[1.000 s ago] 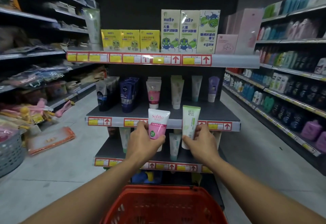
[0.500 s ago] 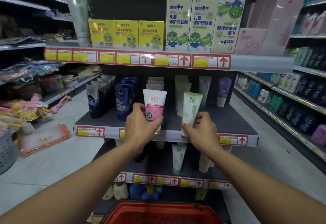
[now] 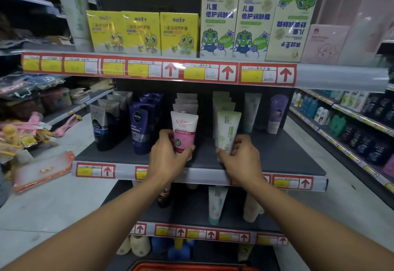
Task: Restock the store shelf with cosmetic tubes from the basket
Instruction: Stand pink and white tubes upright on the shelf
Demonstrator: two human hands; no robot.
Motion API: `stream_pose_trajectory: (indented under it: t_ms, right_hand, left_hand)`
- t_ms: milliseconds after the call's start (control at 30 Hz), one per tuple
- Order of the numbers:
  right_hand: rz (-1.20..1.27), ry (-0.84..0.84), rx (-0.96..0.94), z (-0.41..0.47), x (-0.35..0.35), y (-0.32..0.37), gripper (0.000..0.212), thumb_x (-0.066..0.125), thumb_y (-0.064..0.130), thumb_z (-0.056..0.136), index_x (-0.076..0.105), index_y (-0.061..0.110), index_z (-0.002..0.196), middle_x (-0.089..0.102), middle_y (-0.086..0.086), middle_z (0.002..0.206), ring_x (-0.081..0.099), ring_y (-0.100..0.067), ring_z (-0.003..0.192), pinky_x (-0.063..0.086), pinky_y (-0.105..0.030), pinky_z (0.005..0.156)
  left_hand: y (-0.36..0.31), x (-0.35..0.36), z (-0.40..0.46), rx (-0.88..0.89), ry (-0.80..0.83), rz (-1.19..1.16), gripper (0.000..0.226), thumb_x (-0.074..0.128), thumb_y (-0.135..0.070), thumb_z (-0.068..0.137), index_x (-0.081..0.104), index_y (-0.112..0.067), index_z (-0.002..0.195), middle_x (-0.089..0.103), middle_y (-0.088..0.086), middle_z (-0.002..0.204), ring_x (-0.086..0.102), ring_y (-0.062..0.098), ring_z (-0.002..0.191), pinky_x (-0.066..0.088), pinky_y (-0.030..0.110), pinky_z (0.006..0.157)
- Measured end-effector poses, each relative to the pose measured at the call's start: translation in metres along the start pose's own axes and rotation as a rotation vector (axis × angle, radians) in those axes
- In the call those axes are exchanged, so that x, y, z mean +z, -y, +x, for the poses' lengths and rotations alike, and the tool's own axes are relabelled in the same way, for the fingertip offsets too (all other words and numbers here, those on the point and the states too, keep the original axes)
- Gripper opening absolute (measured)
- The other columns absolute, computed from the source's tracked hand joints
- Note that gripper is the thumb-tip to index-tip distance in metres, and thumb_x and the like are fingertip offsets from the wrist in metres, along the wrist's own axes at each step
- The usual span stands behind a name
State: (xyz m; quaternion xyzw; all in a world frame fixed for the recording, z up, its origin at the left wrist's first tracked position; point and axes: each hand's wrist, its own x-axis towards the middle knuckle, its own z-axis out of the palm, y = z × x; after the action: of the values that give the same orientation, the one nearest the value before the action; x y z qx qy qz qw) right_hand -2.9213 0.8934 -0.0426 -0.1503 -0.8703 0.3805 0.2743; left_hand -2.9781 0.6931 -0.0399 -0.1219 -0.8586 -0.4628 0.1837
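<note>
My left hand (image 3: 168,157) grips a pink and white Softto tube (image 3: 184,131), upright over the middle shelf (image 3: 277,155), in front of a row of like tubes (image 3: 186,102). My right hand (image 3: 241,158) holds a white and green tube (image 3: 228,130) by its lower end, upright before a row of pale green tubes (image 3: 222,102). Whether either tube's cap touches the shelf is hidden by my fingers. The red basket (image 3: 191,267) shows only as a rim at the bottom edge.
Dark Softto tubes (image 3: 104,125) and blue Nivea tubes (image 3: 141,125) stand left of my hands; a teal tube (image 3: 251,110) and a purple tube (image 3: 277,110) stand right. Boxes (image 3: 219,15) fill the top shelf. Lower shelves hold more tubes (image 3: 216,204). Aisles run on both sides.
Both hands have carried their tubes up and forward from below the shelf edge onto the middle shelf, in front of the matching rows. The view has moved closer to the shelf.
</note>
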Motion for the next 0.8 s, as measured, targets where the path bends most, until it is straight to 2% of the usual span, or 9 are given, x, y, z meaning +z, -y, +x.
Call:
stream_pose_trajectory:
  t_ms: [100,200,300,433,800]
  right_hand:
    - [-0.173,0.006,-0.052,0.003,0.001,-0.01,0.044,0.075,0.054,0.073,0.061,0.022,0.1,0.063,0.001,0.098,0.062,-0.02,0.092,0.055,-0.037,0.074]
    - [-0.278,0.035,-0.085,0.005,0.001,-0.017,0.038,0.07,0.058,0.076,0.066,0.022,0.085,0.06,-0.003,0.092,0.059,-0.022,0.092,0.052,-0.034,0.069]
    - [-0.285,0.044,-0.048,0.01,0.004,-0.016,0.043,0.072,0.062,0.076,0.068,0.021,0.088,0.059,-0.003,0.096,0.058,-0.024,0.095,0.054,-0.037,0.074]
    - [-0.304,0.064,0.018,0.015,0.007,-0.012,0.049,0.072,0.067,0.076,0.066,0.022,0.091,0.059,-0.002,0.1,0.059,-0.025,0.098,0.057,-0.042,0.078]
    - [-0.361,-0.028,-0.023,0.013,0.018,-0.015,0.046,0.069,0.067,0.082,0.068,0.026,0.103,0.059,0.0,0.105,0.06,-0.023,0.101,0.052,-0.036,0.077]
  left_hand:
    - [0.007,0.0,-0.002,0.02,-0.027,0.105,0.079,0.087,-0.057,0.072,0.051,-0.019,0.132,0.067,-0.001,0.115,0.065,0.02,0.104,0.057,0.039,0.083]
    - [0.008,0.002,-0.003,-0.004,-0.026,0.141,0.071,0.087,-0.054,0.073,0.054,-0.021,0.127,0.069,-0.004,0.108,0.066,0.021,0.1,0.057,0.04,0.081]
    - [0.008,0.003,-0.001,-0.036,-0.017,0.111,0.062,0.084,-0.051,0.078,0.058,-0.021,0.127,0.071,-0.005,0.105,0.068,0.018,0.096,0.056,0.036,0.079]
    - [0.012,0.004,0.001,-0.057,-0.033,0.075,0.059,0.081,-0.054,0.08,0.059,-0.022,0.125,0.075,-0.007,0.107,0.071,0.015,0.096,0.059,0.039,0.082]
    - [0.02,0.013,0.005,-0.038,-0.108,0.142,0.061,0.079,-0.063,0.079,0.06,-0.026,0.124,0.074,-0.009,0.107,0.07,0.015,0.096,0.058,0.038,0.077]
